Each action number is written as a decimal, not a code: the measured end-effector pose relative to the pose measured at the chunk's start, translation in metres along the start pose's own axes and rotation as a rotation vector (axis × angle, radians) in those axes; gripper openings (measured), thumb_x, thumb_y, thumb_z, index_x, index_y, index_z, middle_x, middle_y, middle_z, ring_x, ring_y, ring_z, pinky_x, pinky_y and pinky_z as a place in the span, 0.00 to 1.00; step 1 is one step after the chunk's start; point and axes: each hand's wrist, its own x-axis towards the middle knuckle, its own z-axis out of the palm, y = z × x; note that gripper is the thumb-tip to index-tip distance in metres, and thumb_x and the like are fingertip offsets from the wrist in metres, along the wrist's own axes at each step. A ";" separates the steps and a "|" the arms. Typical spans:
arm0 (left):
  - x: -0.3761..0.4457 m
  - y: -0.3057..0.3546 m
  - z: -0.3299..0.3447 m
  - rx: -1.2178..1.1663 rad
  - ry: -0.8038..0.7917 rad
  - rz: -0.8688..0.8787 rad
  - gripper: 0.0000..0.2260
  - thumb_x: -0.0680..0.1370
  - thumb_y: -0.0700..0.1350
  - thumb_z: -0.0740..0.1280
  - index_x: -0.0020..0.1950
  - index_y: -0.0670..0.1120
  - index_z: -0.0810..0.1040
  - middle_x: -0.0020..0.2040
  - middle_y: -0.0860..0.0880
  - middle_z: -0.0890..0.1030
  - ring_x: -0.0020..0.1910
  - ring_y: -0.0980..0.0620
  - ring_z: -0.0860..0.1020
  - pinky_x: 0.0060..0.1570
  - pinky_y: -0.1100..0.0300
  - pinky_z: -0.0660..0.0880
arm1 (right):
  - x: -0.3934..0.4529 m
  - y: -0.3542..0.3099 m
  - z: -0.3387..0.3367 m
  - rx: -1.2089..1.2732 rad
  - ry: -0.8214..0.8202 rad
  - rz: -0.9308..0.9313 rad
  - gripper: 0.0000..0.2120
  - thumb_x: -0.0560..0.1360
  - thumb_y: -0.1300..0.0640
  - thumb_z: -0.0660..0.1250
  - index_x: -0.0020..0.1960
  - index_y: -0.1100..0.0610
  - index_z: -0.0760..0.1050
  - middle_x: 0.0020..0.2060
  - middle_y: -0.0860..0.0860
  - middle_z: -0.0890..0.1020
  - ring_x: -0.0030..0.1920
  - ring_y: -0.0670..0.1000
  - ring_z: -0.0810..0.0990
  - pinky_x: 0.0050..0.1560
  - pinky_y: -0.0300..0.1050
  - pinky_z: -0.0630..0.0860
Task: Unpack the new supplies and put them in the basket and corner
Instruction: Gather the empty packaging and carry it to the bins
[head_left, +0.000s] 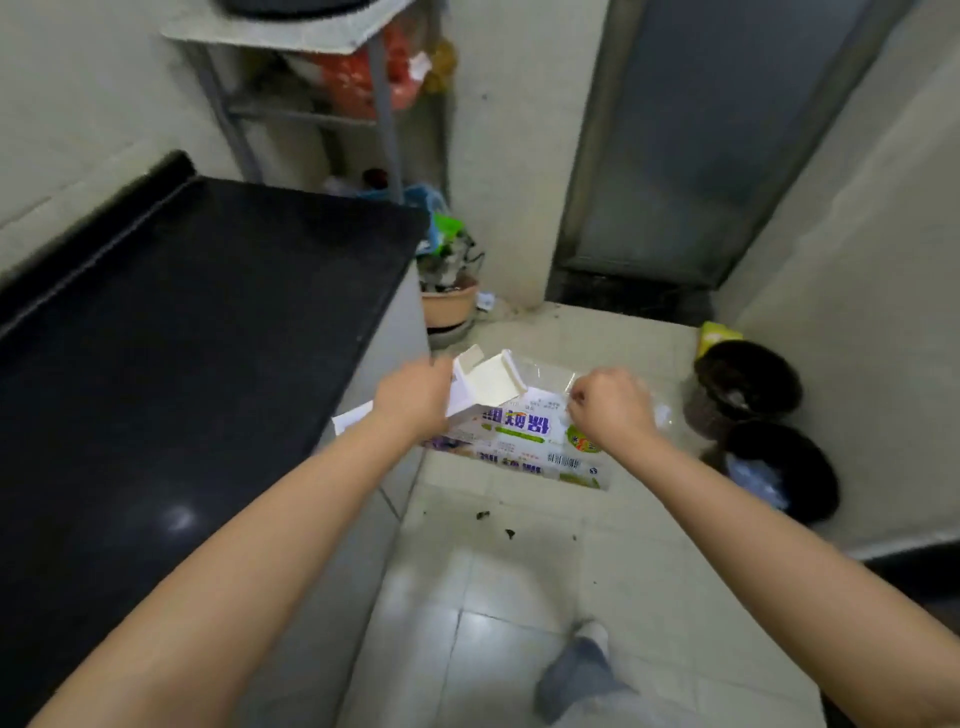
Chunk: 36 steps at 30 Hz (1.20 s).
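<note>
Reaching forward over a pale tiled floor (519, 597). Clamping left hand (413, 397) on an opened white box (485, 384), pinching clear wrapping (550, 382) with closed right hand (610, 402). Holding both over a printed supply pack (524, 441), two dark baskets (748, 387) standing just right of the right-hand grip.

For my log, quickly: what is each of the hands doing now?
Left hand: closed on the white box.
Right hand: closed, pinching the clear plastic wrap.
</note>
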 end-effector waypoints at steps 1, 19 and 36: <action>0.025 0.031 0.004 0.001 -0.017 0.045 0.29 0.72 0.60 0.67 0.63 0.43 0.67 0.61 0.41 0.76 0.59 0.40 0.75 0.53 0.50 0.74 | 0.004 0.037 0.000 -0.028 -0.002 0.047 0.12 0.71 0.62 0.60 0.49 0.59 0.81 0.50 0.60 0.81 0.53 0.61 0.76 0.50 0.48 0.71; 0.310 0.453 0.108 0.054 -0.368 0.544 0.30 0.72 0.62 0.66 0.63 0.42 0.66 0.61 0.40 0.75 0.59 0.41 0.74 0.54 0.51 0.73 | 0.000 0.464 0.011 0.340 -0.234 1.005 0.09 0.73 0.63 0.60 0.45 0.65 0.78 0.47 0.63 0.83 0.44 0.57 0.80 0.39 0.42 0.71; 0.492 0.644 0.308 -0.416 -0.771 0.486 0.27 0.68 0.32 0.72 0.64 0.37 0.67 0.61 0.37 0.74 0.60 0.39 0.75 0.60 0.44 0.74 | 0.094 0.660 0.177 0.630 -0.497 1.434 0.12 0.76 0.62 0.57 0.54 0.66 0.75 0.54 0.61 0.80 0.51 0.55 0.78 0.47 0.41 0.71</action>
